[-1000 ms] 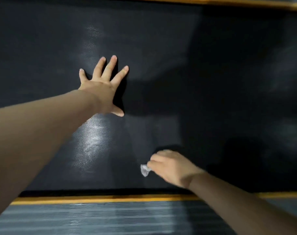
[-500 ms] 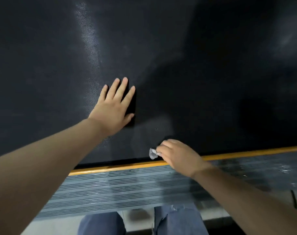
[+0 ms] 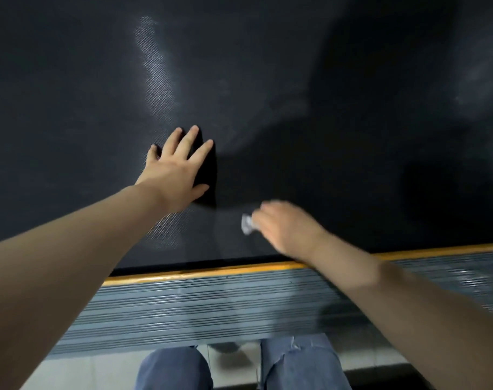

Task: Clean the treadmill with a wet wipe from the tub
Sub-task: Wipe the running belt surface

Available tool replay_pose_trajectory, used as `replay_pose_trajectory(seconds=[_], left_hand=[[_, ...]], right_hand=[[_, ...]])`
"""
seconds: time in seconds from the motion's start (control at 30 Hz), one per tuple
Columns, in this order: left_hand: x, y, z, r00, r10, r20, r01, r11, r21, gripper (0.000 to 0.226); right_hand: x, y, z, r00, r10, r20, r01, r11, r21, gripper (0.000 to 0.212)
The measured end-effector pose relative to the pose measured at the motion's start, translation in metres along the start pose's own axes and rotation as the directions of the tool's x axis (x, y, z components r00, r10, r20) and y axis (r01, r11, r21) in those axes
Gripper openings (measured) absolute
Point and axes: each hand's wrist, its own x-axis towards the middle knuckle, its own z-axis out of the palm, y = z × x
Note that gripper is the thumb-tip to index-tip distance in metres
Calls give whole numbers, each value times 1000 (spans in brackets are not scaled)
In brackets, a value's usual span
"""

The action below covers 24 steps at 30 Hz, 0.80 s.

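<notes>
Head | L hand (image 3: 175, 175) flat on belt (image 3: 70, 108) | R hand (image 3: 284, 229) grips wipe (image 3: 247, 222) nr yellow edge (image 3: 200, 272)

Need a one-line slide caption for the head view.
Left hand flat on the black treadmill belt while the right hand holds a balled wet wipe on it near the yellow-edged side rail.

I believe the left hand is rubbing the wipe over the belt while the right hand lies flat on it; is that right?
Not quite: the hands are swapped. In the head view the right hand grips the wipe on the belt, while the left hand lies flat on it.
</notes>
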Motion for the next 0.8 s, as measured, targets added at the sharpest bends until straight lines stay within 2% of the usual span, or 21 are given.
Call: replay_pose_trajectory(seconds=[0.07,0.1,0.17,0.2,0.23,0.27,0.3,0.33,0.4,0.43,0.47,0.5,0.53,0.57,0.6,0.63,0.67,0.7,0.73,0.77,0.8], left_hand=[[-2,-8,-2,1000,4,19,-5,999,32,90],[-1,-11,-3,1000,1,21,-2,999,49,91],[5,-19,-10,1000,-22,7,21,998,55,98],[11,-23,-15,999,-43,-7,43,998,42,103],[19,-27,-21,998,-67,-19,68,997,26,107],[26,-30,-28,996,-90,-20,90,996,16,111],[35,-33,-34,994,-110,-12,110,994,12,115],[43,-36,-40,992,-129,0,129,992,11,120],[57,-37,-49,986,-161,35,161,987,4,129],[62,-37,-52,983,-175,60,175,985,-1,133],[65,-36,-53,979,-184,84,185,983,-4,135],[67,-36,-53,976,-192,101,193,981,-3,137],[68,-35,-53,974,-197,114,199,980,1,137],[69,-34,-52,972,-200,127,200,980,7,137],[69,-35,-51,970,-202,136,202,979,9,137],[70,-35,-50,969,-203,141,205,979,6,137],[70,-36,-50,968,-206,146,208,978,0,138],[71,-36,-50,966,-210,152,214,977,-9,138],[72,-37,-51,964,-214,159,219,976,-14,139],[73,-37,-51,962,-217,166,222,975,-11,139],[74,-37,-51,961,-217,171,221,975,-5,140]], right_hand=[[-27,-16,10,978,-110,179,97,992,83,12],[-29,-15,9,963,-162,216,148,986,78,15],[-8,-5,-2,928,-290,233,296,955,11,12],[11,1,-13,929,-306,208,315,949,-9,13],[36,11,-24,952,-278,126,286,957,-46,16],[63,24,-36,981,-196,4,195,976,-93,17],[91,40,-51,992,-62,-113,45,987,-152,12],[117,57,-70,975,91,-204,-131,972,-194,7],[153,88,-96,871,375,-317,-433,891,-137,19],[159,94,-100,819,450,-356,-510,855,-93,20],[160,93,-96,804,448,-390,-511,857,-69,19],[153,85,-88,838,376,-394,-437,896,-74,16],[141,71,-76,911,252,-327,-294,952,-86,11],[124,56,-62,977,89,-192,-105,992,-72,7],[107,43,-53,997,-81,-18,81,996,-35,8],[100,41,-52,968,-218,123,222,975,-20,10],[108,49,-58,937,-305,170,314,949,-32,12],[127,62,-70,941,-305,144,316,947,-55,13],[154,77,-83,978,-205,34,207,975,-79,13],[184,95,-97,994,-39,-106,29,995,-92,12],[213,111,-115,964,133,-231,-160,982,-102,13]])
